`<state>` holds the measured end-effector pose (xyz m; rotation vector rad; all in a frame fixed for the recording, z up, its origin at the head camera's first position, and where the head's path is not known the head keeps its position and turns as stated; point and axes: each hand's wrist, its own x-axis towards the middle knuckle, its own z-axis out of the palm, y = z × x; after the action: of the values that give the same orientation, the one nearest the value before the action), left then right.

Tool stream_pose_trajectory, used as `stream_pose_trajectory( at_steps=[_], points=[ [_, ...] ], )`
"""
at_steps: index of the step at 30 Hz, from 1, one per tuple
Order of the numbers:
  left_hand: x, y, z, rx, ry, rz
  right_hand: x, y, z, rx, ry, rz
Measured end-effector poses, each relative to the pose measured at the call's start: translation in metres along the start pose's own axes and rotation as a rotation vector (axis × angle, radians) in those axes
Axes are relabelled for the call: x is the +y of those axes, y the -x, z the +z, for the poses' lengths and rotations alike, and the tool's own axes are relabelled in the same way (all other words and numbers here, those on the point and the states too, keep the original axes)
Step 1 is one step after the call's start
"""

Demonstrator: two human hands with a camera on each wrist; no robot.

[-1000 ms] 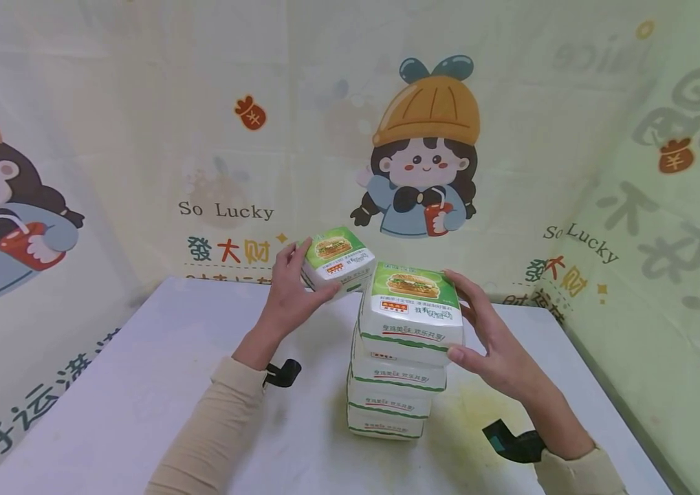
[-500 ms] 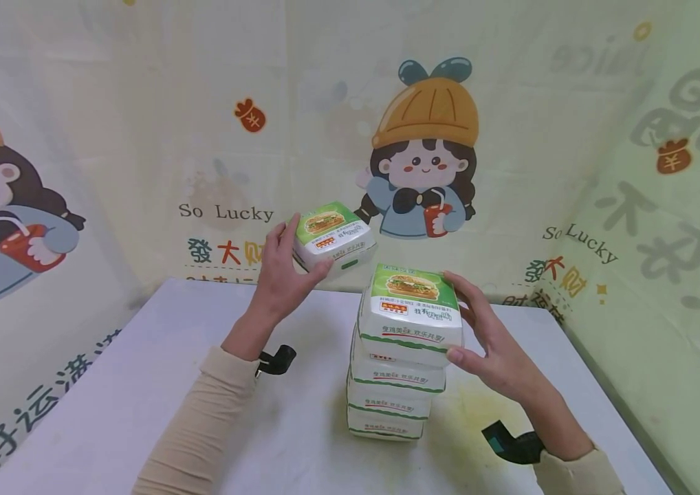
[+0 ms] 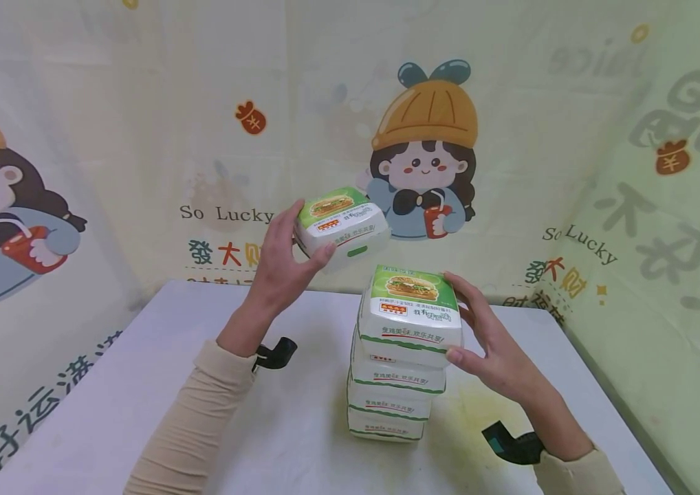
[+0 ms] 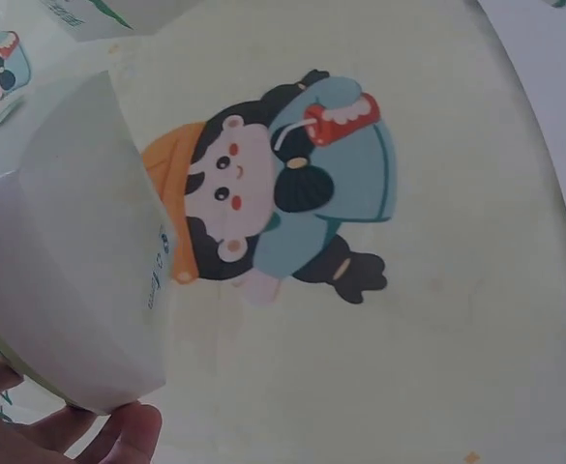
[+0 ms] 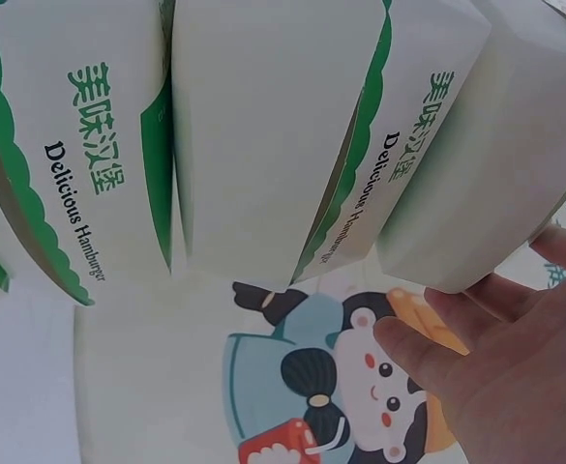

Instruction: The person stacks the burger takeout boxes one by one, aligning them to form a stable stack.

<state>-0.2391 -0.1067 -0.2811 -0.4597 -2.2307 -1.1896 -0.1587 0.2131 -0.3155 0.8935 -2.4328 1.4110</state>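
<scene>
In the head view, my left hand [image 3: 282, 258] holds a white-and-green burger box [image 3: 342, 223] in the air, up and left of the stack. The box is tilted, with its burger picture facing up; its pale underside [image 4: 79, 251] fills the left of the left wrist view. Several like boxes [image 3: 389, 405] stand stacked on the table, a little unevenly. My right hand [image 3: 498, 354] grips the top box [image 3: 412, 309] at its right side, thumb at the front corner and fingers at the back. In the right wrist view, fingertips [image 5: 457, 333] touch that box's edge.
A white table [image 3: 139, 412] lies under the stack, with a yellowish patch to its right. Behind it hangs a cream cloth [image 3: 313, 69] with printed cartoon figures and lettering, which also covers both sides. Black cameras [image 3: 513, 443] are worn on the wrists.
My left hand has lifted its box from beside the stack's top, upward and first slightly left, then right. The right hand and the stack look unmoved.
</scene>
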Motion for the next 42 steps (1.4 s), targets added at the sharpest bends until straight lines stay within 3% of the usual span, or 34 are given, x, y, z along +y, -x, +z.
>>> stream_pose_trajectory(
  at_steps=[12, 21, 33, 42],
  points=[
    [0.025, 0.001, -0.008, -0.074, 0.104, 0.062, 0.000, -0.001, 0.000, -0.004, 0.014, 0.001],
    [0.045, 0.003, -0.006, -0.209, 0.203, 0.157, 0.002, -0.001, -0.003, -0.010, 0.056, 0.002],
    [0.060, 0.004, 0.003, -0.323, 0.196, 0.258, 0.005, -0.001, -0.002, -0.012, 0.050, -0.028],
    [0.065, 0.009, 0.011, -0.363, 0.185, 0.301, 0.003, 0.000, -0.003, -0.011, 0.069, -0.018]
  ],
)
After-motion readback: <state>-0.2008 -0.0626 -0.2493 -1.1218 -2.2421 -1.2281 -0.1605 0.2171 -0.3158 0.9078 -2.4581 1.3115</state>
